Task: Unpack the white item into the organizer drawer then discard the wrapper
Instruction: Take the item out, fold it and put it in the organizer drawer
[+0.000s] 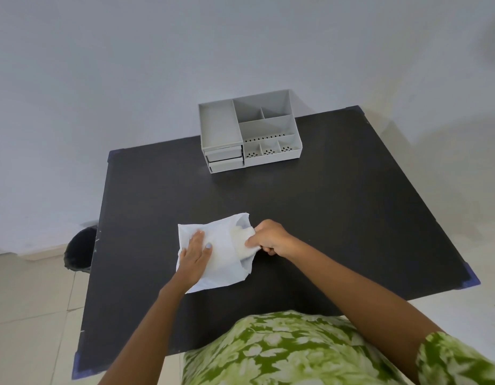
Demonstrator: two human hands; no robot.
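The job has only just started. The white wrapper [213,254] lies flat on the black desk [324,218], well in front of the grey organizer [249,132]. The left hand [195,252] is spread open and presses flat on the wrapper to keep it in place. The right hand [268,237] is closed, pinching the white item [243,243] at the open end of the wrapper. The item looks like soft folded cloth. Part of it pokes out, but most of it is inside the wrapper.

I think the step now is pulling the item out. A lot is left to do. The item must come all the way out. Then one of the two small drawers [224,159], low on the organizer's left front, must be pulled open; both look shut. After that the wrapper must go away, most likely into the dark bin [79,251] on the floor, to the far left of the wrapper.
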